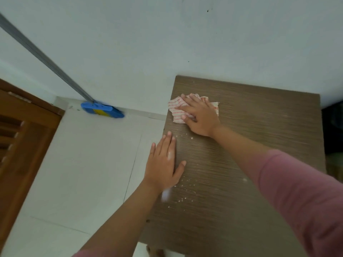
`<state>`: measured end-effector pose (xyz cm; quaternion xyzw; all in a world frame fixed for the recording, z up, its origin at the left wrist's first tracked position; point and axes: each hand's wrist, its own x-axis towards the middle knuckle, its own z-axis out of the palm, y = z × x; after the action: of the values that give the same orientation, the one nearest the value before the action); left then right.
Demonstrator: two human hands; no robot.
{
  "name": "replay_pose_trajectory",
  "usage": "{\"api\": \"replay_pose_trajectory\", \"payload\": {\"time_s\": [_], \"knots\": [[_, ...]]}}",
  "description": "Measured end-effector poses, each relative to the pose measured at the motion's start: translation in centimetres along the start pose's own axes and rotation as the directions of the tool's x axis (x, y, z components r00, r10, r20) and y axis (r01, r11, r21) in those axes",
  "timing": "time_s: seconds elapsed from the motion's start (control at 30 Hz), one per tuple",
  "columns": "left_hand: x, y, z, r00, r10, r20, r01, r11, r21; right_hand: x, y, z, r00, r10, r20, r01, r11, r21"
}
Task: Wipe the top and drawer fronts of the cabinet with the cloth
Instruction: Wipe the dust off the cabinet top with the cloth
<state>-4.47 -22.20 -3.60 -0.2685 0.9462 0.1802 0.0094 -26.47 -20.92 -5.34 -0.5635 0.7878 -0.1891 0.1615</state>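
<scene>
While wiping the top, worth noting first, at 9 o'clock, a wooden door (22, 130), then a blue broom (102, 111) leaning against the wall (167, 43) at about 10 o'clock, head on the pale tiled floor (83, 164). Well clear of the work.

Nearer centre, left hand (164, 164) laid flat at the cabinet (259, 136) top's left edge, fingers together, thumb out, gripping nothing; seems to be bracing.

At 12 o'clock from that hand, cloth (178, 108), pale with thin red stripes, bunched near the far left corner of the top. Right hand (199, 115) pressed palm-down on it, fingers spread, pinning rather than pinching.

Likely light, limp, prone to bunching and folding under; best held by a flat palm over the middle, with fingers spread to keep the edges out. Should slide easily on smooth laminate.

Pale crumbs (183, 197) scattered at 6 o'clock from the cloth, not yet swept. Drawer fronts out of sight.
</scene>
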Motion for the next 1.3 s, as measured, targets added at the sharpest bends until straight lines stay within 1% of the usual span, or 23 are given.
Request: {"api": "replay_pose_trajectory", "payload": {"time_s": [0.2, 0.27, 0.33, 0.43, 0.53, 0.93, 1.07, 1.2, 1.3], "knots": [[-9.0, -1.1, 0.6, 1.0, 0.012, 0.001, -0.012, 0.995, -0.103, -3.5, -1.8, 1.2, 0.998, 0.06, -0.009, -0.06, 0.998, 0.034], [-11.3, -1.4, 1.0, 0.999, 0.043, 0.014, -0.041, 0.994, -0.106, -4.4, -2.4, 1.6, 0.996, 0.089, -0.017, -0.088, 0.995, 0.038], [-12.7, -1.8, 1.8, 0.995, 0.076, 0.059, -0.072, 0.995, -0.071, -5.3, -2.9, 2.0, 0.993, 0.109, -0.035, -0.108, 0.993, 0.04], [-13.1, -2.3, 2.7, 0.989, 0.097, 0.113, -0.095, 0.995, -0.022, -6.6, -3.9, 2.7, 0.99, 0.127, -0.063, -0.124, 0.991, 0.051], [-13.0, -2.4, 2.9, 0.989, 0.084, 0.119, -0.082, 0.996, -0.022, -7.9, -4.7, 3.1, 0.986, 0.147, -0.08, -0.143, 0.988, 0.062], [-12.7, -2.6, 2.9, 0.991, 0.113, 0.069, -0.108, 0.992, -0.064, -13.7, -8.0, 5.0, 0.969, 0.22, -0.113, -0.213, 0.975, 0.066], [-13.0, -2.2, 2.7, 0.991, 0.121, 0.061, -0.119, 0.992, -0.039, -15.2, -8.7, 5.5, 0.965, 0.23, -0.13, -0.225, 0.973, 0.05], [-14.6, -2.6, 2.5, 0.995, 0.096, 0.022, -0.094, 0.994, -0.058, -16.2, -9.3, 5.8, 0.966, 0.234, -0.114, -0.229, 0.972, 0.051], [-16.2, -3.0, 3.5, 0.997, 0.08, 0.02, -0.078, 0.994, -0.07, -16.5, -9.4, 6.1, 0.965, 0.237, -0.11, -0.233, 0.971, 0.05]]}}
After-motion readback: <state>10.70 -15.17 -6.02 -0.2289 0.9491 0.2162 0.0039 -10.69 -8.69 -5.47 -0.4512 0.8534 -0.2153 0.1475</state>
